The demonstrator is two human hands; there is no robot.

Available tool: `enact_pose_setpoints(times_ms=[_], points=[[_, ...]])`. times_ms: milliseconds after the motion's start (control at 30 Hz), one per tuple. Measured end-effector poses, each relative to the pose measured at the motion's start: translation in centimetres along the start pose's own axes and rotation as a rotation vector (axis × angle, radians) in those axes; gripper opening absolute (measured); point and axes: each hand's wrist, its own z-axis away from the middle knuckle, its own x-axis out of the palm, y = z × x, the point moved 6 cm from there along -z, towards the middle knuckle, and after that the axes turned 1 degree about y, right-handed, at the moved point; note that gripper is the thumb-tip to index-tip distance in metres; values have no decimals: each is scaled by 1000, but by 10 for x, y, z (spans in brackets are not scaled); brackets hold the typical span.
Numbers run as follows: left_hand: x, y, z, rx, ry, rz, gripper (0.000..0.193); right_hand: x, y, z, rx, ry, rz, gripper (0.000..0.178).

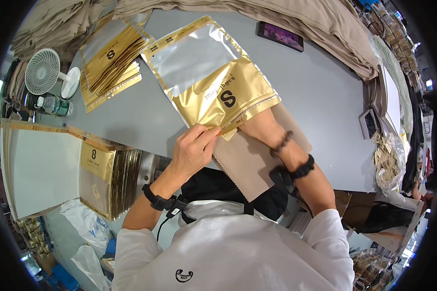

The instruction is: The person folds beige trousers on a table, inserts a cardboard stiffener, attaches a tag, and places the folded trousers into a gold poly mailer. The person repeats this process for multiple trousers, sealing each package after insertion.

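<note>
A gold and clear plastic packaging bag point(238, 82) lies tilted on the grey table in front of me, its mouth toward me. My left hand point(195, 146) pinches the near edge of the bag at its left corner. My right hand point(264, 127) reaches into the mouth of the bag, and the gold film hides its fingers. Under my right wrist lies a folded piece of beige fabric point(250, 167) with a zigzag-cut edge. It runs from the bag's mouth over the table's near edge; whether part of it is inside the bag cannot be seen.
A stack of similar gold bags point(111, 63) lies at the far left, near a white fan point(43, 72) and a plastic bottle point(56, 105). A phone point(280, 36) and beige fabric piles point(325, 29) are at the back. An open box point(43, 167) holds filled bags at left.
</note>
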Motion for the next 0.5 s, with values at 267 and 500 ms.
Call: enact_pose_setpoints(times_ms=[267, 500], points=[[0, -5, 6, -14, -3, 3, 28, -65, -54, 156, -220, -345, 5, 56], [4, 11, 13, 214, -97, 17, 31, -44, -46, 184, -243, -90, 221, 56]])
